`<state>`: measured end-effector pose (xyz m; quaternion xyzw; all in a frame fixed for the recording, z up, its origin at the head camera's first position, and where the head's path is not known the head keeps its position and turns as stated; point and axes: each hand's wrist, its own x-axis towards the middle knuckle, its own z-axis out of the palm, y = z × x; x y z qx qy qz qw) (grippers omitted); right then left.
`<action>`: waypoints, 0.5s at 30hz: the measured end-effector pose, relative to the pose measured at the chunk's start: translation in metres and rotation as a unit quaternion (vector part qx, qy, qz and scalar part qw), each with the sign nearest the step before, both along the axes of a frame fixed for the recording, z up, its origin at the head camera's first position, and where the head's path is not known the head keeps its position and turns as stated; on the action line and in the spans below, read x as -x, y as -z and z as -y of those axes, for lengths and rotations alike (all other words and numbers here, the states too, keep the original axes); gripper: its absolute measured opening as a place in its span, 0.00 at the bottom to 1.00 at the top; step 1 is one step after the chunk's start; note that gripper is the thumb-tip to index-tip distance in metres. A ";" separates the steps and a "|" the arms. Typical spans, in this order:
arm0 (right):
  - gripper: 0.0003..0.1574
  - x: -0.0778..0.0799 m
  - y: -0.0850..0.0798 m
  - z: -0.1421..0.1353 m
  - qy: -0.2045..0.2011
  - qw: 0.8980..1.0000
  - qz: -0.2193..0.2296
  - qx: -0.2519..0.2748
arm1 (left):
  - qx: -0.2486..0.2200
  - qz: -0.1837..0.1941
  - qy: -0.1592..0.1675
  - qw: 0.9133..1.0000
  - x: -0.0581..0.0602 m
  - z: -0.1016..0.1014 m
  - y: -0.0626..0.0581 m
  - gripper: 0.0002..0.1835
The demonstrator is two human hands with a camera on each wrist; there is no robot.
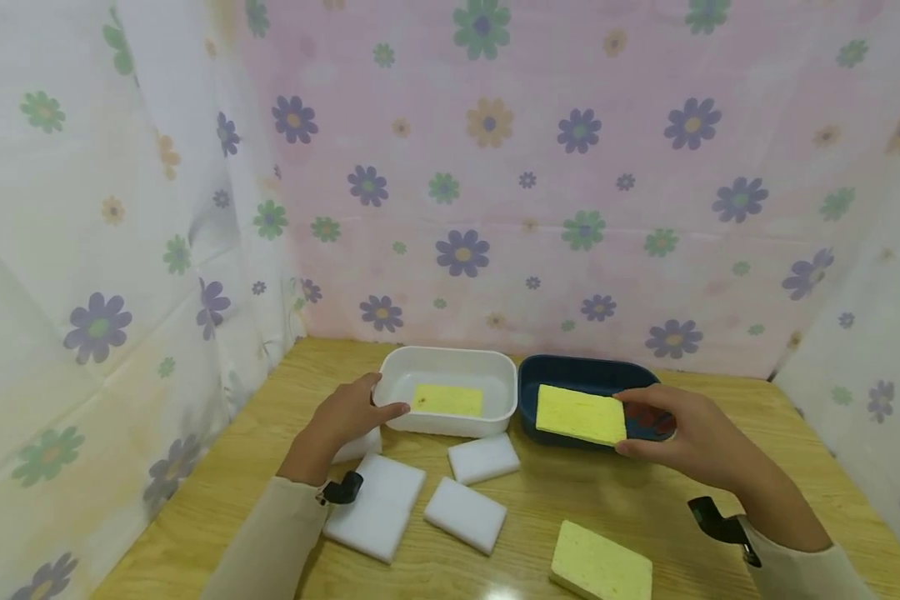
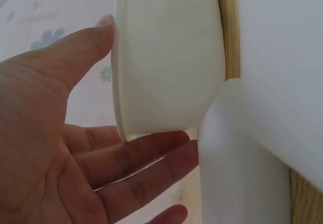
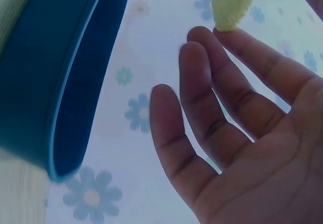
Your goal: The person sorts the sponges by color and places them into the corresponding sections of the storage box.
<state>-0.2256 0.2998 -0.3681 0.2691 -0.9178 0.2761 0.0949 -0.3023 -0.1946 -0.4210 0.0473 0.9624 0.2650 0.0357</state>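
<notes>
My left hand point(image 1: 347, 412) holds the left end of a white plastic container point(image 1: 450, 357), its thumb at the rim and its fingers along the end wall. Inside that container lies a flat yellow sponge point(image 1: 447, 400). With thumb and fingertips my right hand point(image 1: 696, 433) pinches another yellow sponge point(image 1: 581, 414) by its right edge. This sponge is tilted over a dark blue container point(image 1: 587, 368). Only a sliver of it shows in the right wrist view, where the other fingers extend beside the blue wall. Dark red patches point(image 1: 648, 417) show inside the blue container.
Several white sponges point(image 1: 465, 514) lie on the wooden table point(image 1: 525, 508) before the white container, some partly under the left wrist. A thick yellow sponge point(image 1: 602, 565) lies near the front edge. Flowered cloth point(image 1: 525, 283) hangs behind and on both sides. The two containers stand side by side.
</notes>
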 end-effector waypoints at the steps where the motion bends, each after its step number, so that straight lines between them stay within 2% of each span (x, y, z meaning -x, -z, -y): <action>1: 0.36 0.004 0.000 0.003 -0.003 1.000 0.001 0.002 | -0.001 0.002 -0.001 1.000 -0.001 0.000 0.000 0.54; 5: 0.35 0.015 -0.002 0.015 -0.009 1.000 0.009 0.010 | -0.005 0.004 -0.004 1.000 -0.003 -0.001 -0.002 0.53; 15: 0.36 0.039 -0.002 0.039 -0.009 1.000 -0.019 -0.017 | -0.004 -0.004 -0.001 1.000 -0.003 -0.002 -0.005 0.53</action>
